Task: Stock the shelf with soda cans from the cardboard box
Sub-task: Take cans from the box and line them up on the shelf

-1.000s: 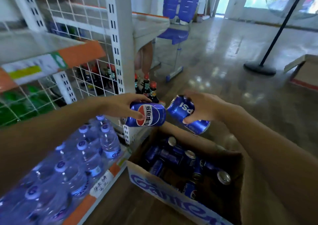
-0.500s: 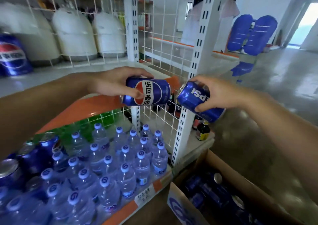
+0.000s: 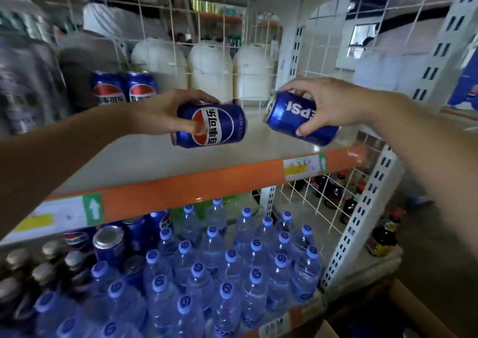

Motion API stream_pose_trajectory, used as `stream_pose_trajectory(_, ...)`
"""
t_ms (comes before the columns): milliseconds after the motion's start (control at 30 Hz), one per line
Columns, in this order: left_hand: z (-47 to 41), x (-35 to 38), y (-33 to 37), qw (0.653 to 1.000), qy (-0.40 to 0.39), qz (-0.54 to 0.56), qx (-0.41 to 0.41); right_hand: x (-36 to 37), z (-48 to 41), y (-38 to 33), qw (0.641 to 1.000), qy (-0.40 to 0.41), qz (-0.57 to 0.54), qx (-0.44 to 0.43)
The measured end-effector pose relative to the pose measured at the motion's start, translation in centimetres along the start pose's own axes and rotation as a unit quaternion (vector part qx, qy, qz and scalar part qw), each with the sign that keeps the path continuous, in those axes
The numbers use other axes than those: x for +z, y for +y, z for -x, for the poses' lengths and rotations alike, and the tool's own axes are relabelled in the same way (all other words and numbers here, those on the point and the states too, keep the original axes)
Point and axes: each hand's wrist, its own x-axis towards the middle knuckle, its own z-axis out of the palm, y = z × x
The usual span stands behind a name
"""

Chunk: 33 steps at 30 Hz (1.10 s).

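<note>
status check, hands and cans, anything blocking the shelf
Left hand gripping a can, right hand gripping another can, both on their sides above the shelf. Two cans standing at back left. Landing spot open.

Water bottles [image 3: 227, 265] below; white jugs [image 3: 209, 71] (behind mesh).

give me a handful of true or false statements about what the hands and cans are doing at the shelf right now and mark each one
1. Each hand holds one blue soda can. True: the left hand grips one can, the right hand another.
2. Both held cans stand upright on the shelf. False: both are tipped sideways in the air above the shelf.
3. Two cans already stand at the back left of that shelf. True.
4. The shelf below holds only cans. False: it is mostly water bottles, with some cans at its left.
5. The right hand is empty. False: it holds a can.
</note>
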Motion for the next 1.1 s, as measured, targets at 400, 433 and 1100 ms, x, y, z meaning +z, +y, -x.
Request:
stream_pose_trajectory(400,2.6,-1.9,-7.0,0.995,0.022,0.097,-0.02,4.6,-7.0,-5.6,0.991,-0.123,0.04,-0.03)
stream_pose_trajectory(433,2.4,-1.9,-7.3,0.994,0.025,0.109,-0.015,4.5,-7.2,-5.6,0.99,-0.131,0.04,-0.023)
stream_pose_trajectory(1100,1.2,-1.3,-6.7,0.984,0.034,0.139,-0.108,5.4,-8.3,-3.8,0.986,-0.121,0.009,-0.11)
